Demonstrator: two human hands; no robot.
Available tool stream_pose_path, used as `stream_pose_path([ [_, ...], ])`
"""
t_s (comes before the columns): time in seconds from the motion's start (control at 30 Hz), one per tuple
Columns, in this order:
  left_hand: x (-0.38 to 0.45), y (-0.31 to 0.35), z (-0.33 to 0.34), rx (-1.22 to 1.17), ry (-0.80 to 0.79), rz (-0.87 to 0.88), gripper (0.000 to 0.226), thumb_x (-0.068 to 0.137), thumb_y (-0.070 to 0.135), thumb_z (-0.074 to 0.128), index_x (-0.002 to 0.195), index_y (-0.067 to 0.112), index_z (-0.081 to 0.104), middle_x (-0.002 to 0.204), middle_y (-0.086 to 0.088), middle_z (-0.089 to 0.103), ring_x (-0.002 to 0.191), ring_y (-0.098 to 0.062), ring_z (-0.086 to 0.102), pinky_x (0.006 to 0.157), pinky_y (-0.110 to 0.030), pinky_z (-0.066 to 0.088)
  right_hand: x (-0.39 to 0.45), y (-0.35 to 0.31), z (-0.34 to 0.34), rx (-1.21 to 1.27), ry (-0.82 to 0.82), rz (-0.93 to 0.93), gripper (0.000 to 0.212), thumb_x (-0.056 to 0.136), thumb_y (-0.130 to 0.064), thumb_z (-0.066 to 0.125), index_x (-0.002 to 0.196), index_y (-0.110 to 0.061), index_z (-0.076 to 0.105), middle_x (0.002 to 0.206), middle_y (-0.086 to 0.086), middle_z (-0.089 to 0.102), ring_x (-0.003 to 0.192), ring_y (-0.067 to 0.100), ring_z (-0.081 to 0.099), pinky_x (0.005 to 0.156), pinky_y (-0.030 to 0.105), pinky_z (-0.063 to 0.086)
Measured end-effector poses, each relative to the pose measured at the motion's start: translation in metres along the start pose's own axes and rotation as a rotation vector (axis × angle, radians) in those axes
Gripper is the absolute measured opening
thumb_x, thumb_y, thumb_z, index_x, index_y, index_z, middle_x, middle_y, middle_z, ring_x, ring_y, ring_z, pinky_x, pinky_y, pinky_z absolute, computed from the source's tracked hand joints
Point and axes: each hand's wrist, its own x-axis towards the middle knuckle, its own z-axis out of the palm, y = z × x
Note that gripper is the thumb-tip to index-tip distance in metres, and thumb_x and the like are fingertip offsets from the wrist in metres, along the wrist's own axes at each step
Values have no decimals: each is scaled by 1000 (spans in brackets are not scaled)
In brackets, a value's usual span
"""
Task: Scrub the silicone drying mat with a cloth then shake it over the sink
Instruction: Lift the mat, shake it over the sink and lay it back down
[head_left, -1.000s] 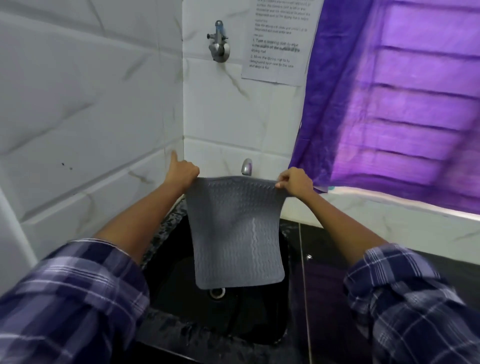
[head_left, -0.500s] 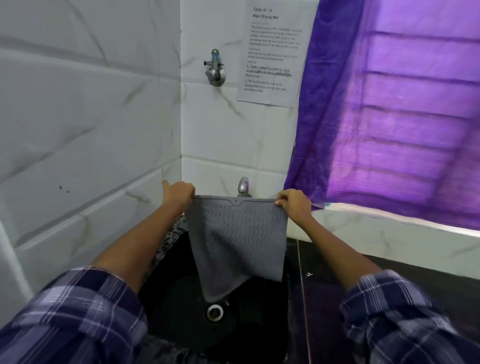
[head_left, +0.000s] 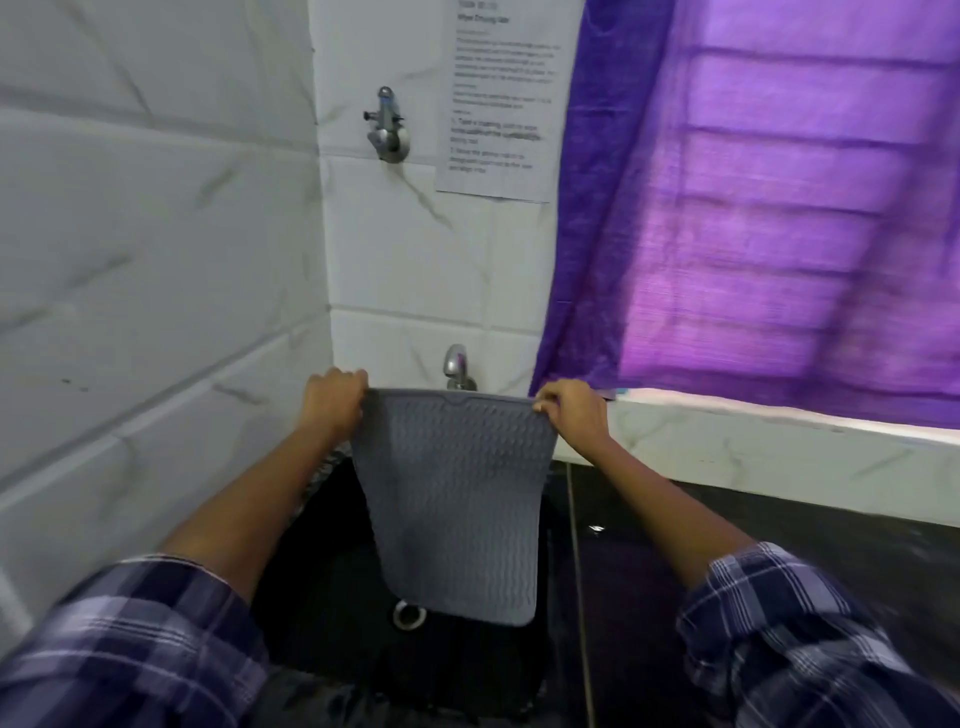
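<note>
We hold the drying mat (head_left: 452, 499) hanging over the sink (head_left: 322, 587), left hand (head_left: 335, 402) and right hand (head_left: 569, 410) each pinching a top corner. Hard shaking could pull wet silicone from our fingers, or slap it against the faucet (head_left: 457, 366) just behind.

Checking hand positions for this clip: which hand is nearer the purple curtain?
Right. The right hand grips the mat's top corner just below the purple curtain's lower edge; the left hand holds the opposite corner, by the tiled wall.

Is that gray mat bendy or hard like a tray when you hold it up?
Probably bendy: the mat hangs limp over the sink from the left hand and right hand. Its top edge sags slightly. It seems light, since fingertips pinch it.
</note>
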Motion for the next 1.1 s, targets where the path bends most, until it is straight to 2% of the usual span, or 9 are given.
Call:
stream_pose_path([
  [0.17, 17, 57, -54, -466, 210, 41, 21, 86, 10, 58, 105, 6, 67, 108, -21, 69, 104, -37, 62, 84, -39, 49, -5, 34, -88, -4, 176, 6, 14, 84, -20, 64, 91, -15, 74, 97, 9, 73, 101, 27, 59, 78, 35, 48],
  [0.37, -6, 170, -108, -513, 244, 204, 17, 88, 13, 59, 102, 7, 68, 105, -18, 70, 102, -37, 62, 86, -40, 47, -40, 107, -195, -8, 351, 74, 17, 81, -20, 66, 92, -11, 75, 98, 13, 73, 97, 30, 63, 75, 33, 47],
  [0.47, -33, 210, -111, -534, 189, 282, 16, 83, 10, 68, 97, 8, 74, 99, -15, 74, 99, -33, 66, 89, -38, 50, -64, 146, -230, -70, 232, 113, 20, 79, -20, 70, 94, -8, 74, 100, 17, 73, 94, 28, 65, 76, 33, 48],
  [0.57, -56, 239, -102, -592, 166, 328, 15, 80, 7, 71, 94, 4, 76, 96, -17, 75, 95, -32, 68, 88, -33, 50, -88, 176, -255, -73, 125, 95, 20, 77, -15, 73, 92, -2, 75, 81, 19, 70, 72, 18, 57, 58, 24, 38],
  [0.7, -57, 262, -108, -805, 31, 310, 21, 79, 3, 74, 98, -5, 74, 83, -12, 75, 64, -7, 67, 74, -20, 52, -102, 203, -280, -29, 81, 86, 17, 76, -10, 73, 89, 1, 74, 48, -11, 60, 48, 2, 50, 53, 20, 34],
  [0.8, -40, 274, -113, -965, -212, 299, 27, 81, -4, 71, 107, -10, 68, 51, 15, 67, 50, 4, 62, 61, -6, 54, -96, 227, -288, 5, 44, 128, 17, 76, -10, 74, 90, -1, 74, 37, -23, 56, 38, -14, 47, 51, 11, 34],
  [0.97, -5, 307, -62, -825, -445, 266, 3, 83, -2, 71, 86, -3, 71, 41, 19, 61, 40, 10, 57, 54, -8, 52, -70, 269, -246, 64, -83, 222, 19, 75, -5, 74, 93, 0, 74, 42, -21, 60, 50, -13, 51, 48, 2, 35],
  [1.03, 9, 317, -18, -772, -421, 245, 17, 81, -1, 73, 97, -6, 73, 45, 19, 64, 39, 13, 54, 59, -7, 48, -52, 292, -209, 75, -107, 284, 18, 76, -6, 74, 92, 1, 74, 60, -7, 68, 73, 6, 57, 51, 5, 39],
  [1.1, 18, 329, 32, -736, -347, 201, 25, 82, 2, 72, 105, -7, 71, 80, -2, 78, 62, 9, 65, 66, -11, 46, -36, 317, -160, 22, -121, 331, 20, 76, -10, 74, 93, 2, 74, 80, 12, 70, 82, 21, 62, 61, 18, 46],
])
